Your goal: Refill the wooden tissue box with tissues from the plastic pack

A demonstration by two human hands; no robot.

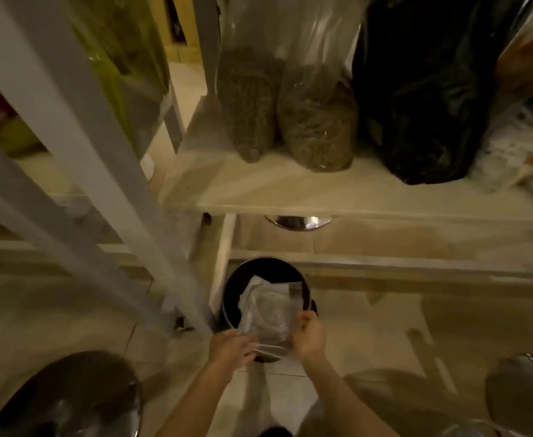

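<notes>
A clear, crinkled plastic pack (266, 310) hangs over the open round black bin (233, 288) on the floor. My left hand (232, 346) grips the pack's lower left corner, and my right hand (309, 337) pinches its right edge. The pack looks flat and see-through; I cannot tell whether any tissues are inside. The wooden tissue box is not in view.
A pale wooden shelf (290, 190) above the bin carries two clear bags of grain (317, 127) and a black plastic bag (423, 99). White frame posts (101, 184) slant across the left. A metal bowl (299, 222) sits under the shelf, with round containers at both lower corners.
</notes>
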